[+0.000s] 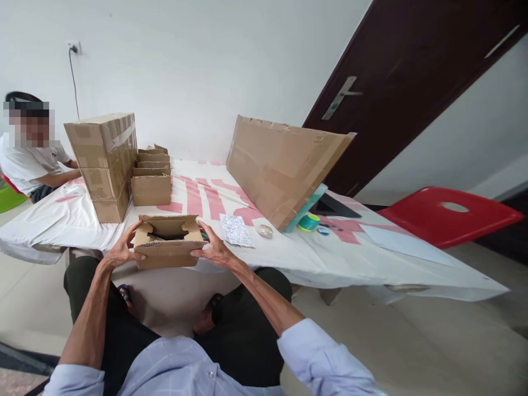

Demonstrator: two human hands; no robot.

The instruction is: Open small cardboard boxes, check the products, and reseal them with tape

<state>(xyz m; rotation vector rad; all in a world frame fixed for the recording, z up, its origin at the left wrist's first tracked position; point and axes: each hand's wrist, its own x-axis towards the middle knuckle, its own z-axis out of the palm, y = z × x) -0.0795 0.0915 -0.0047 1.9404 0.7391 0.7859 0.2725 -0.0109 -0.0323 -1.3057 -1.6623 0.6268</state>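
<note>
A small brown cardboard box (168,248) with its top flaps open sits at the near edge of the low table. My left hand (122,248) grips its left end, fingers curled over the flap. My right hand (214,248) holds its right end, fingers pressed along the side and top edge. Something dark lies inside the box, too hidden to name.
A stack of taped cartons (105,165) and a row of small boxes (152,179) stand behind. A big flat cardboard sheet (282,168) leans at the right, with tape rolls (308,222) and a patterned paper (235,230) near it. A seated person (33,159) is far left; a red stool (449,214) right.
</note>
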